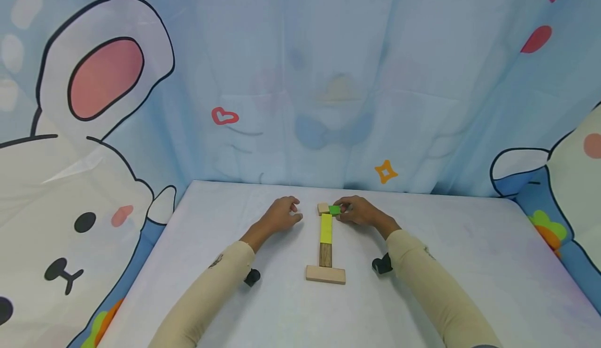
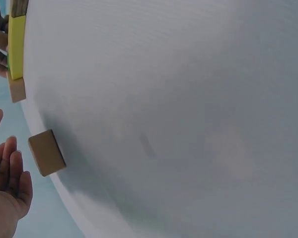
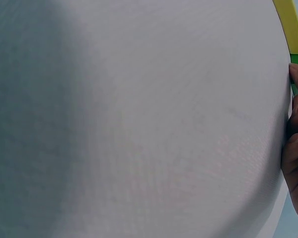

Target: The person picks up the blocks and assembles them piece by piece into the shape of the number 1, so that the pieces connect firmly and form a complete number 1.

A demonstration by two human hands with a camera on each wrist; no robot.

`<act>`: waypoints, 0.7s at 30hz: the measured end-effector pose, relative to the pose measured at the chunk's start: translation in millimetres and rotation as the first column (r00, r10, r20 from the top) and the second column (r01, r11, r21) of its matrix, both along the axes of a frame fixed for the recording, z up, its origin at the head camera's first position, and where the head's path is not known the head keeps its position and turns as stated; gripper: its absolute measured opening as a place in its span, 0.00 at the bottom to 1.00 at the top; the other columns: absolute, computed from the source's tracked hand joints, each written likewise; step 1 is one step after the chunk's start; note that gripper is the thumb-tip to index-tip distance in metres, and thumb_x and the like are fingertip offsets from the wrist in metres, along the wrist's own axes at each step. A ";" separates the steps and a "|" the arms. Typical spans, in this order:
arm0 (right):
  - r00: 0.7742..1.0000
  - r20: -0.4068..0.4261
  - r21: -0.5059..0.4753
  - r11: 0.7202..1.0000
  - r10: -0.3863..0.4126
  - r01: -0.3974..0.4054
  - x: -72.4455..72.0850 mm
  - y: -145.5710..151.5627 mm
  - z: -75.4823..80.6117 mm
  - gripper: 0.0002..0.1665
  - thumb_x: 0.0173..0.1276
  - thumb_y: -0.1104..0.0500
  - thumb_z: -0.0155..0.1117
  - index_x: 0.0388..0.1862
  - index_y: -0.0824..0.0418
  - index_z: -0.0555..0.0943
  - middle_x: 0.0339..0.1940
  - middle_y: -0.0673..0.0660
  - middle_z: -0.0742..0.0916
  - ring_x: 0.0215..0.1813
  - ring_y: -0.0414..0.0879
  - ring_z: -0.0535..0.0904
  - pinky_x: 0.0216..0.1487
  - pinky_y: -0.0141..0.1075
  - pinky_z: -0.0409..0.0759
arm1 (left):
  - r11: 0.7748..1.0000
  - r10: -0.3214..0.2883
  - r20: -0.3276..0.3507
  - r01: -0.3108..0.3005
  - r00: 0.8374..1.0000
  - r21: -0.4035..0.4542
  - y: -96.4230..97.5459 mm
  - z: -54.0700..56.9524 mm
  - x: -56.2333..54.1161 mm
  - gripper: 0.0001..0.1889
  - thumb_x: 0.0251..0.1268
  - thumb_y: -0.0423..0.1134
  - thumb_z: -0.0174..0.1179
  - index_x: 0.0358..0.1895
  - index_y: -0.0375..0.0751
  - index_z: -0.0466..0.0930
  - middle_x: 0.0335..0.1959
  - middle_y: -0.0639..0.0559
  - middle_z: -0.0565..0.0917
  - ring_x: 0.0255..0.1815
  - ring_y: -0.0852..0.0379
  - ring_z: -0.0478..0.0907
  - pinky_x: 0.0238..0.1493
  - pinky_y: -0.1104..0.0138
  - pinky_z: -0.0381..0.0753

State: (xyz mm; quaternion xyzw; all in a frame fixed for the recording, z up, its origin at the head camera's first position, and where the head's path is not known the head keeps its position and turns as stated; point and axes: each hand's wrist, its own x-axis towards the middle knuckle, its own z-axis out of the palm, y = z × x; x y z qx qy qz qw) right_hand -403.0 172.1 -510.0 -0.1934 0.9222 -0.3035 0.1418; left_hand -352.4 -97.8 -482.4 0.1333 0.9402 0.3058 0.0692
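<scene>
My right hand [image 1: 360, 211] pinches a small green block [image 1: 334, 210] between thumb and fingers at the upper end of a row of blocks. Beside it on the left sits a light wooden block [image 1: 323, 208]. Below them run a long yellow block [image 1: 326, 228], a dark brown wood-grain block [image 1: 325, 254] and a pale wooden plank [image 1: 325, 274] laid crosswise. Left of the row, my left hand [image 1: 283, 213] holds nothing, its fingers loosely bent. The left wrist view shows another brown wooden block [image 2: 47, 152] near its fingertips; the hand hides it in the head view.
A white cloth covers the table [image 1: 446, 285]. Behind it hangs a light blue curtain [image 1: 300, 50] printed with cartoon animals. Black wrist devices [image 1: 252, 277] show under both beige sleeves [image 1: 211, 290].
</scene>
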 end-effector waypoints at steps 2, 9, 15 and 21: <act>1.000 -0.001 -0.003 1.000 0.000 0.000 0.1 -0.1 0.1 0.24 0.68 0.57 0.69 0.61 0.62 0.80 0.45 0.57 0.83 0.49 0.51 0.74 0.53 0.48 0.73 | 1.000 0.005 -0.003 -0.005 1.000 -0.001 -3.0 -1.9 1.6 0.23 0.69 0.41 0.63 0.63 0.34 0.75 0.45 0.47 0.82 0.42 0.55 0.75 0.48 0.61 0.78; 1.000 -0.004 -0.002 1.000 -0.003 0.003 -1.3 1.0 -1.7 0.24 0.68 0.57 0.69 0.61 0.61 0.80 0.45 0.57 0.83 0.49 0.51 0.74 0.53 0.48 0.73 | 1.000 0.002 -0.026 -0.001 1.000 0.006 -13.7 -4.9 7.1 0.23 0.68 0.41 0.64 0.62 0.33 0.76 0.45 0.46 0.82 0.42 0.54 0.76 0.47 0.60 0.78; 1.000 0.000 0.007 1.000 -0.009 0.009 -3.3 1.8 -3.6 0.24 0.68 0.56 0.69 0.61 0.60 0.80 0.46 0.57 0.83 0.49 0.50 0.74 0.54 0.48 0.73 | 0.999 0.007 -0.060 -0.009 0.998 -0.045 -19.4 -6.9 12.0 0.24 0.67 0.45 0.65 0.61 0.35 0.77 0.48 0.44 0.82 0.48 0.49 0.77 0.53 0.55 0.76; 1.000 0.004 -0.010 1.000 -0.006 0.006 -1.7 1.0 -3.2 0.24 0.68 0.56 0.69 0.61 0.61 0.81 0.46 0.57 0.83 0.49 0.51 0.74 0.54 0.48 0.73 | 0.983 0.023 -0.127 -0.045 0.992 -0.175 -23.4 -10.6 20.4 0.26 0.63 0.51 0.66 0.60 0.39 0.79 0.50 0.42 0.81 0.50 0.45 0.76 0.51 0.52 0.71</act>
